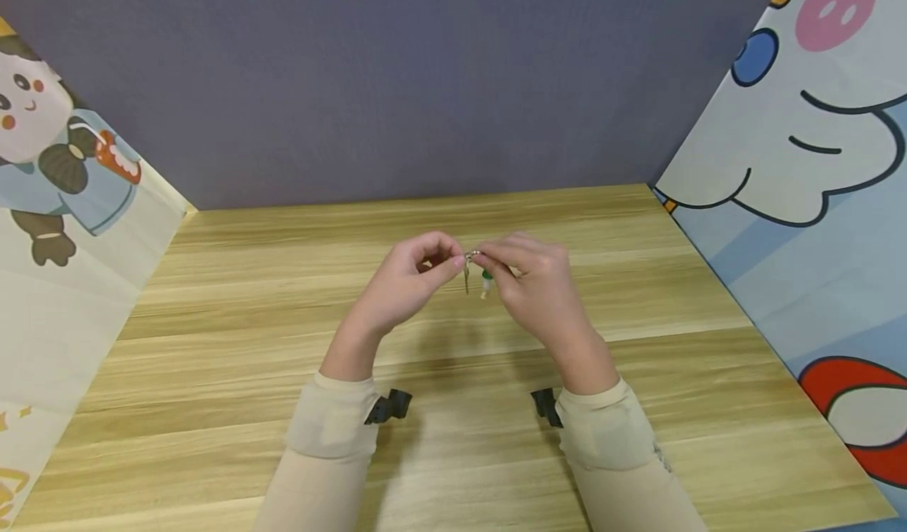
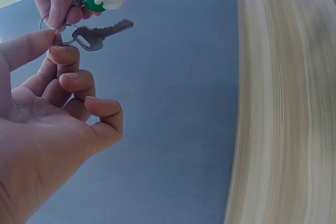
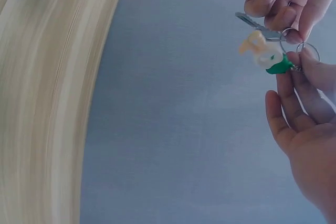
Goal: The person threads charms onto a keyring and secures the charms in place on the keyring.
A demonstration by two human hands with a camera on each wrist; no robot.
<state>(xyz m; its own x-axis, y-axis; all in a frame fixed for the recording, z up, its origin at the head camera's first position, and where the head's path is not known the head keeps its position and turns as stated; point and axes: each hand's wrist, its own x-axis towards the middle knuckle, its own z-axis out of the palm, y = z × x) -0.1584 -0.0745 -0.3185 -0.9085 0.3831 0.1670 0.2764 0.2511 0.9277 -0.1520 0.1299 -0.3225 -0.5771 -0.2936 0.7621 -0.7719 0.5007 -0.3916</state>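
Both hands meet above the middle of the table. Thumb and forefinger of my left hand [image 1: 400, 288] pinch a thin metal ring [image 3: 283, 34] that carries a silver key [image 2: 97, 36]. The key hangs down beside the fingertips in the head view. My right hand [image 1: 542, 284] pinches a second metal ring [image 3: 313, 51], from which a small green, white and pale orange figure charm [image 3: 265, 56] dangles on a short chain. In the wrist views the two rings sit right against each other between the fingertips, partly covered by them. The other left fingers are loosely curled.
A wood-grain table [image 1: 453, 469] lies below the hands. Behind it rises a grey-blue panel [image 1: 425, 83]. Cartoon-printed panels stand at the left [image 1: 92, 304] and right [image 1: 815, 280]. A black wrist mount [image 1: 388, 408] sticks out at the left cuff, another [image 1: 546, 408] at the right.
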